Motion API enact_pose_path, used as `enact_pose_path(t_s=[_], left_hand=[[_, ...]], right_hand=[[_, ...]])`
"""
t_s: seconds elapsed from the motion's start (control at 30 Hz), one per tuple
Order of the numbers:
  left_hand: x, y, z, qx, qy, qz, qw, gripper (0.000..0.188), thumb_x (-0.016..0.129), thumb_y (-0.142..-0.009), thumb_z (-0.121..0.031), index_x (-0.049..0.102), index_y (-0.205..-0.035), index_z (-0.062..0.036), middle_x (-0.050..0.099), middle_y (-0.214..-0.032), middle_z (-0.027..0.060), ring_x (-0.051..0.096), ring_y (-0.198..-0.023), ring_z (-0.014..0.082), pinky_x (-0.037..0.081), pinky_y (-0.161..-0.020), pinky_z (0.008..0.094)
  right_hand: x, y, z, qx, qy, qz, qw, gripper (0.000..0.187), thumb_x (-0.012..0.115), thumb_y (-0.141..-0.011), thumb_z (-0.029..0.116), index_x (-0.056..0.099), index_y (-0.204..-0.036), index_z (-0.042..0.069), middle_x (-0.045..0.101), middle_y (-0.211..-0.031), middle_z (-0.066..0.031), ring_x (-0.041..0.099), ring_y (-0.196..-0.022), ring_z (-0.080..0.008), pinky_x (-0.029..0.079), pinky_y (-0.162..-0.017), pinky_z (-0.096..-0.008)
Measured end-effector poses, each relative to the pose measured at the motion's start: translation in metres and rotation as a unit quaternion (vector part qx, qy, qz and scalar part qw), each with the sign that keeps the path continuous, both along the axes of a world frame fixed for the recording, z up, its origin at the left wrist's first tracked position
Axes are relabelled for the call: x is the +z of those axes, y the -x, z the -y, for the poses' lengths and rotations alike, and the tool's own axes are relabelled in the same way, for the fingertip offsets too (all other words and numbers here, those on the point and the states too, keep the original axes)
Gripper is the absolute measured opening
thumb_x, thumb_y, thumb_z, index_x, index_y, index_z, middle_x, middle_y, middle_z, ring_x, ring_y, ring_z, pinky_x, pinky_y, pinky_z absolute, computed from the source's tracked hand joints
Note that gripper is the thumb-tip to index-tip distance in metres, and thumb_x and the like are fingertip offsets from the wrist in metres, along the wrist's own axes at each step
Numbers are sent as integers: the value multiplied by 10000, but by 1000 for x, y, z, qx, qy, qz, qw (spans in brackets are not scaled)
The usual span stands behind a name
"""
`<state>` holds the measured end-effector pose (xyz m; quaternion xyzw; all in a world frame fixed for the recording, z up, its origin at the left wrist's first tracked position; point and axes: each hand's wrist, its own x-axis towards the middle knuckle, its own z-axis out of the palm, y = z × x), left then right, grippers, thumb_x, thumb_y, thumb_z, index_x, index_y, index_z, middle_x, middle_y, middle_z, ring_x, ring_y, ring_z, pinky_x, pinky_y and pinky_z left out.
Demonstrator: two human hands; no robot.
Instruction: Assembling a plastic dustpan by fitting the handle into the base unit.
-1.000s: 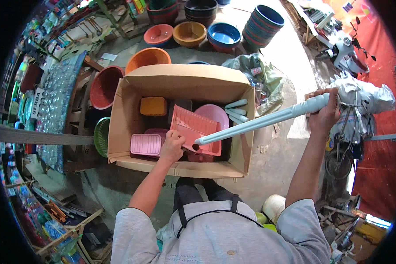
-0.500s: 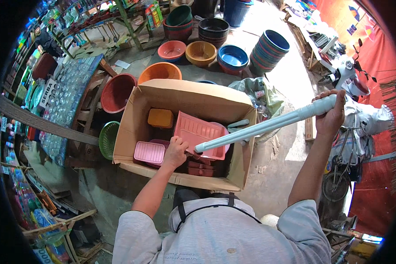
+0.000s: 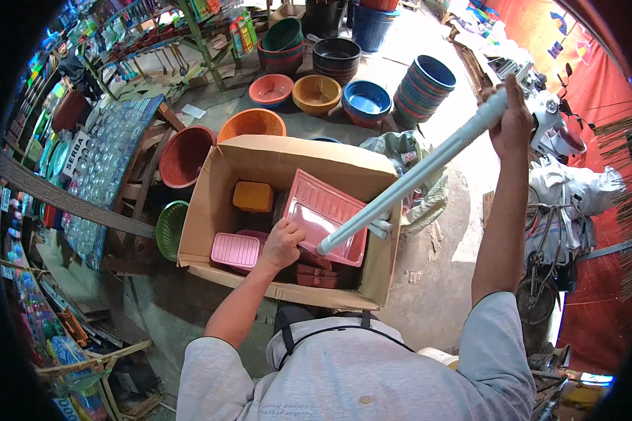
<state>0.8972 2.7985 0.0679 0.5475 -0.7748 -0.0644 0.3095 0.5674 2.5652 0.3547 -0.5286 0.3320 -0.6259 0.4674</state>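
Note:
My right hand (image 3: 510,121), raised at the right, is closed around the upper end of some long pale blue plastic tubes (image 3: 414,175). They slant down to the left, their lower end over a cardboard box (image 3: 260,152) with its top uncovered. In the box a pink ribbed plastic tray (image 3: 324,196) lies tilted. My left hand (image 3: 282,245) is closed on its near left edge, close to the tubes' lower end. Beside it are a lighter pink lidded container (image 3: 236,250), a yellow-orange container (image 3: 253,196) and dark red plastic pieces (image 3: 317,276). More pale tube ends (image 3: 380,229) show at the box's right side.
Beyond the box stand an orange basin (image 3: 251,125), a red tub (image 3: 187,156) and stacked basins (image 3: 424,89). A green basket (image 3: 171,230) touches the box's left side. Glassware covers a table (image 3: 112,165) at left. A plastic sack (image 3: 418,189) lies right of the box.
My right hand has moved farther away and slightly left, so the tubes slope more steeply. The pink tray has shifted and turned a little, with my left hand still on its edge.

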Motion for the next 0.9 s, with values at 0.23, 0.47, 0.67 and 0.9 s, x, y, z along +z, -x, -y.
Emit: enact_pose_path(t_s=[0.23,0.47,0.67,0.9], left_hand=[[41,24,15,4,-1,-56,998,168,589,-582,48,588,-715,-54,561,-760,83,514,-809,286,435,-734,361],[97,35,27,-54,-55,-198,977,212,689,-629,4,655,-825,-68,563,-843,58,528,-898,251,442,-788,334],[101,41,33,19,-7,-231,973,256,774,-637,-37,671,-865,-93,403,-1247,143,465,-1139,248,413,-936,356],[51,63,14,165,-38,-377,911,804,726,-757,-369,265,-1383,-164,348,-1354,168,354,-1254,344,324,-1022,439]], right_hand=[[-21,-54,-35,235,1,12,972,298,635,-842,248,503,-993,28,616,-804,-122,625,-709,-210,527,-657,-329],[-111,-86,-74,312,-139,68,937,235,653,-766,161,476,-887,65,594,-687,-129,620,-611,-226,525,-557,-348],[-141,-98,-109,315,-245,228,888,185,624,-793,149,458,-840,81,523,-614,-92,562,-531,-223,493,-517,-386],[-130,-109,-135,220,-205,215,929,161,602,-819,118,448,-773,103,459,-568,-47,516,-491,-179,475,-482,-358]])
